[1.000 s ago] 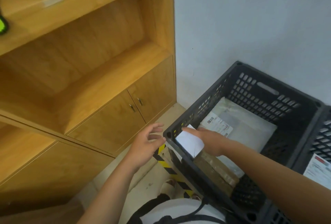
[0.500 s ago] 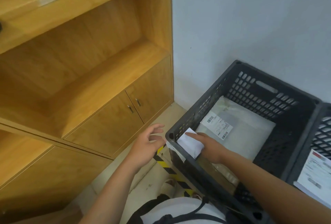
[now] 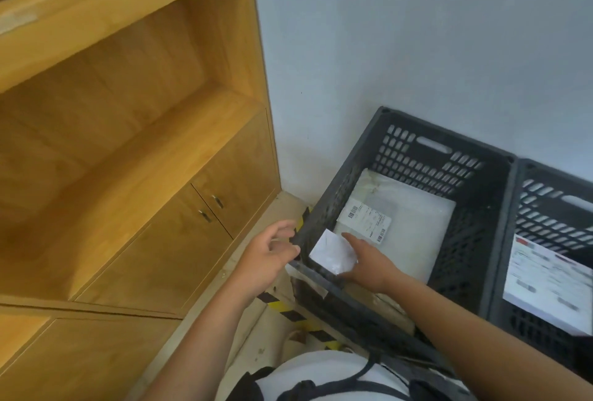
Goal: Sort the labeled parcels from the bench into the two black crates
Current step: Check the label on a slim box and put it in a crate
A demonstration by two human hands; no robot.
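Two black crates stand side by side on the floor against the wall. In the left crate [image 3: 414, 126] lies a large white mailer [image 3: 417, 227] with a barcode label [image 3: 364, 219]. My right hand [image 3: 369, 264] reaches into this crate's near corner and holds a small white parcel [image 3: 332, 251] low over the mailer's near end. My left hand [image 3: 268, 251] hovers at the crate's outer near corner with relaxed fingers and holds nothing. The right crate [image 3: 545, 176] holds a parcel with a large white label [image 3: 545, 282].
A wooden shelf unit with cupboard doors [image 3: 205, 224] stands on the left, close to the crates. Yellow-and-black floor tape [image 3: 288, 311] runs under the left crate. A pale wall [image 3: 417, 31] is behind the crates. My torso fills the bottom edge.
My right hand has moved the small white parcel down and further into the left crate. My left hand has drifted closer to the crate's corner.
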